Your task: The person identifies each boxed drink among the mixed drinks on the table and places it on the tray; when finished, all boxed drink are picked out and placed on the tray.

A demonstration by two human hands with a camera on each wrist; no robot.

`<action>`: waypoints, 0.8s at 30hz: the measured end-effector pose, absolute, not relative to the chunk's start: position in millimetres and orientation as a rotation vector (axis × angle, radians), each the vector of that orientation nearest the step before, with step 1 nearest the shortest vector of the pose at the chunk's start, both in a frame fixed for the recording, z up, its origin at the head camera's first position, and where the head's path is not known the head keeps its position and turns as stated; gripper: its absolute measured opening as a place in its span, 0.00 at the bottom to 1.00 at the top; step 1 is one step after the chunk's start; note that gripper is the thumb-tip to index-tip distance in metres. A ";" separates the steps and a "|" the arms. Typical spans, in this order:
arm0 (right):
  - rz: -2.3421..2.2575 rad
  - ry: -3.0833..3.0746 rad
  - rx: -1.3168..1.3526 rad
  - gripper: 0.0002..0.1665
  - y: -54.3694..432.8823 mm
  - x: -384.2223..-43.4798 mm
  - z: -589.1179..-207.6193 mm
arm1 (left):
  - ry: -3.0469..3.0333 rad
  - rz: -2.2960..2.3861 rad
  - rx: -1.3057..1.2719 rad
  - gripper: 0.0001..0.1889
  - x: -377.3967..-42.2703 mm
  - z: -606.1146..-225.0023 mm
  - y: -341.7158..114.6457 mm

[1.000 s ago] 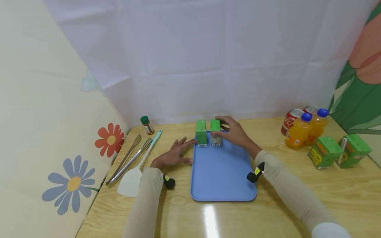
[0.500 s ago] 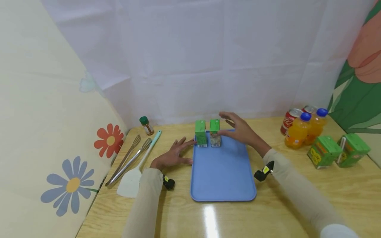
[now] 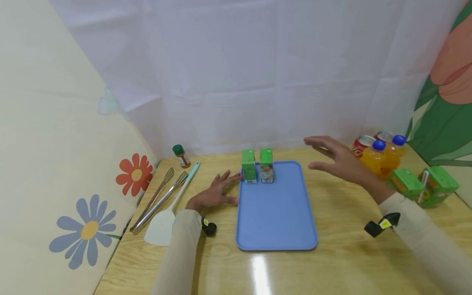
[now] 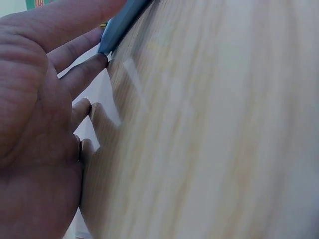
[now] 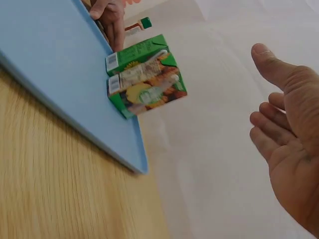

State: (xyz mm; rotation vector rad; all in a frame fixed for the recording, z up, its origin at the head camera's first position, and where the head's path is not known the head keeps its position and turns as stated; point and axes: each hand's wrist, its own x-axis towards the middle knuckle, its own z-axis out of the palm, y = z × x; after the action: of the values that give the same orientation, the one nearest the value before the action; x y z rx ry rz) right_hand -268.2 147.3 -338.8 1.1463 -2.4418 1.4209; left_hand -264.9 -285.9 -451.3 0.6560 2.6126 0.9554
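Two green drink cartons stand upright side by side at the back left of a blue tray [image 3: 275,217]. The left carton [image 3: 249,167] is plain green on the side facing me; the right carton [image 3: 266,166] has a food picture, clear in the right wrist view. My left hand [image 3: 214,194] rests at the tray's left edge, fingers spread, thumb and fingertips touching the rim. My right hand [image 3: 341,162] is in the air right of the tray, fingers extended and holding nothing. It partly hides the bottles and cans behind it.
At right stand orange drink bottles [image 3: 393,153], red cans [image 3: 363,144] and two more green cartons [image 3: 439,186]. At left lie a white spatula [image 3: 161,225] and two metal whisk-ended utensils [image 3: 158,200]. A green-capped spice jar [image 3: 182,156] stands by the back cloth.
My right hand has let go of the right carton and moved off to the right, toward the bottles and cans. The left hand and both cartons on the tray have stayed put.
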 end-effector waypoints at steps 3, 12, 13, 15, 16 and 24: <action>1.345 -2.352 1.131 0.37 167.6 -257.5 -336.4 | 2.615 0.953 0.653 0.45 -264.6 -451.5 -285.7; 1.183 -2.332 1.026 0.41 236.6 -240.5 -346.2 | 2.613 0.958 0.643 0.45 -263.0 -451.4 -286.0; 1.163 -2.344 1.011 0.40 245.7 -239.4 -349.1 | 2.614 0.957 0.648 0.45 -262.8 -451.4 -286.1; 1.137 -2.383 0.969 0.38 262.9 -235.2 -353.6 | 2.614 0.955 0.654 0.45 -262.4 -451.4 -286.4; 1.140 -2.412 0.937 0.37 270.6 -232.6 -355.3 | 2.613 0.955 0.657 0.45 -262.7 -451.3 -286.6; 1.047 -2.589 0.737 0.36 322.1 -220.0 -380.4 | 2.607 0.943 0.661 0.45 -263.5 -451.6 -288.1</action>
State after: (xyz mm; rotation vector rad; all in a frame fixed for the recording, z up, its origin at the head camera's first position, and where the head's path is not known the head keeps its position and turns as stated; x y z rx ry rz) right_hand -220.0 322.1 -380.4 0.7374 -2.5889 1.0467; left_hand -263.5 -288.1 -451.6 0.6607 2.6066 0.9431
